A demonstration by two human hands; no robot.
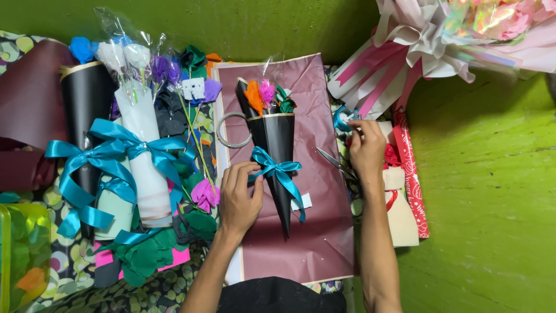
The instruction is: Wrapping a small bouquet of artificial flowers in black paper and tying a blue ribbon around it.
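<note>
Maroon wrapping sheet (324, 232) lies flat on the floor. Black paper cone bouquet (277, 162) rests on it. Left hand (240, 194) fingers pinch its teal ribbon bow (278, 171). Right hand (366, 148) closed on scissors (336, 163) at the sheet's right edge

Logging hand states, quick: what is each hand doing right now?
Left hand: fingers pinching the teal ribbon bow on the black paper cone bouquet.
Right hand: closed around the metal scissors.
</note>
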